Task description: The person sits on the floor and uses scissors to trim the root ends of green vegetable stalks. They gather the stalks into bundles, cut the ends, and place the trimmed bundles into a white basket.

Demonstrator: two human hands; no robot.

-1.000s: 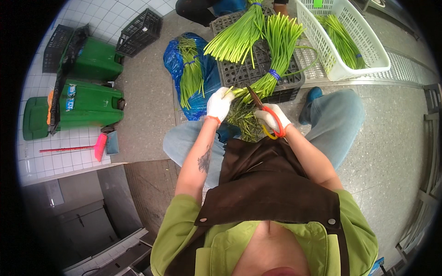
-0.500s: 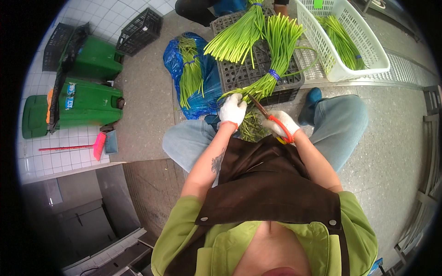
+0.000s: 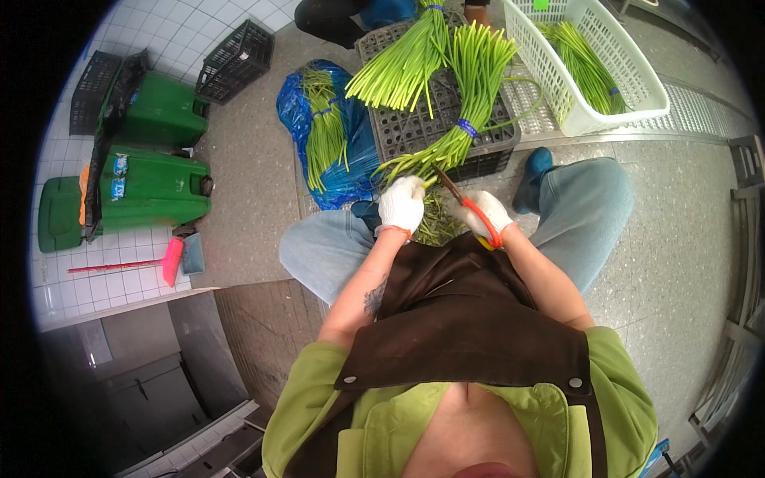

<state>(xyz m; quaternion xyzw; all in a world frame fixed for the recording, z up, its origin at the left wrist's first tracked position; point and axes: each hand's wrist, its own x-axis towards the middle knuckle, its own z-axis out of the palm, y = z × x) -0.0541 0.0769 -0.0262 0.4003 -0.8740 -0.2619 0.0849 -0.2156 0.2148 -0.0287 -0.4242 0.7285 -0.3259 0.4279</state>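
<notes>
White-gloved, my left hand (image 3: 401,204) grips the stem ends of a banded bunch of long green stems (image 3: 475,94) lying over a black plastic crate (image 3: 394,126). My right hand (image 3: 488,215), also gloved, holds orange-and-yellow handled scissors (image 3: 451,185), their dark blades at the stems just right of my left hand. A second bunch (image 3: 394,68) rests on the crate, at the left of the first. A pile of cut green scraps (image 3: 438,223) shows between my knees, partly hidden by my hands.
Beyond the crate a co-worker's dark-clothed leg (image 3: 327,20) and hand (image 3: 476,14) show. A white basket (image 3: 594,123) holds stems at right; a blue bag (image 3: 362,163) holds more. Green bins (image 3: 159,183), black crates (image 3: 235,60) and a pink broom (image 3: 171,259) stand left.
Compared with a second ago, my left hand has moved right and closer to the scissors, over the stem ends. My right hand has shifted slightly right. The view has shifted slightly.
</notes>
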